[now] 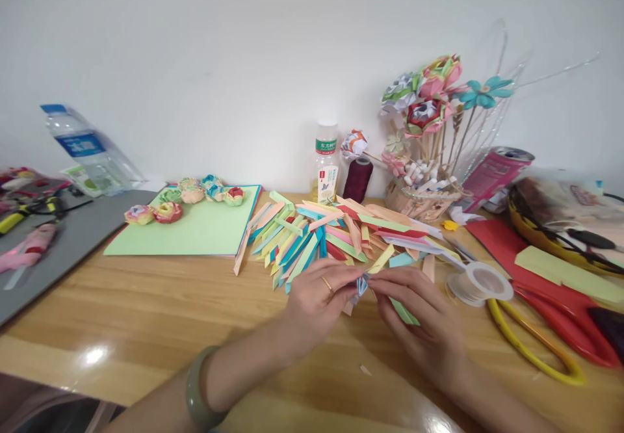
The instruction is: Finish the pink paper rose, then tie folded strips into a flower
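My left hand (pixel 319 293), with a ring and a pale green bangle (pixel 197 381), pinches a small bundle of folded paper (pixel 361 285) in blue and whitish tones. The fingertips of my right hand (pixel 422 309) close on the same bundle from the other side, and they partly hide it. A green folded paper strip (pixel 403 311) shows below the right fingers; whether it is held or lies on the table I cannot tell. Just beyond both hands spreads a heap of folded paper strips (pixel 302 241) in several colours.
Several paper flowers (pixel 168 212) sit on a light green sheet (pixel 180 241) at left. Behind the heap stand a bottle (pixel 326 166), a dark thread spool (pixel 358 181) and a flower basket (pixel 419 199). To the right lie a white spool (pixel 480 283) and scissors with red handles (pixel 565 322).
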Demonstrator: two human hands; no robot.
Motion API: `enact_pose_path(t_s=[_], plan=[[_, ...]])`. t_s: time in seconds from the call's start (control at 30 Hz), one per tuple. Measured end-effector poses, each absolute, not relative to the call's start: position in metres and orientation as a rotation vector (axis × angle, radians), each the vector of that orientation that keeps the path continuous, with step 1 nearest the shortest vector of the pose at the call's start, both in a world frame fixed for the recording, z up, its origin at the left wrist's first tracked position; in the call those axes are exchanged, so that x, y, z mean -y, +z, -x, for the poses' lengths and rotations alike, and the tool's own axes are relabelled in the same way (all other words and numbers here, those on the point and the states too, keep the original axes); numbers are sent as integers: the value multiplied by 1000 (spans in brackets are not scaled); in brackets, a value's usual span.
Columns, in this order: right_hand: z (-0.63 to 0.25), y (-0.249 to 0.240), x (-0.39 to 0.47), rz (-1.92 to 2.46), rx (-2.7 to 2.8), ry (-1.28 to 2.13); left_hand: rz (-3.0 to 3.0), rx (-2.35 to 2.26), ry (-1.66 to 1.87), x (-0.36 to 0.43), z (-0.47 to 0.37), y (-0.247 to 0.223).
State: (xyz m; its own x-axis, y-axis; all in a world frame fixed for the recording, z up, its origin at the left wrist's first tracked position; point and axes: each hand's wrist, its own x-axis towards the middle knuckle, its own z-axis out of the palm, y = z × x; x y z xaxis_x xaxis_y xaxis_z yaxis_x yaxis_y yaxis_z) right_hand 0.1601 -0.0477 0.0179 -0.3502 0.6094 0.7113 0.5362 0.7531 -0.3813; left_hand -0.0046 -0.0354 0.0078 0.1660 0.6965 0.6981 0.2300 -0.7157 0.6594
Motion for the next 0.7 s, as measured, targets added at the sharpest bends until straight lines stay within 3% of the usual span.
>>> enact_pose_path(t_s=[0.57, 0.7], plan=[[-162, 24, 46, 772, 2106, 181, -2170, -773, 1543, 37, 3, 12], [-162, 26, 46, 807, 2092, 348, -2076, -827, 1502, 38, 3, 11]])
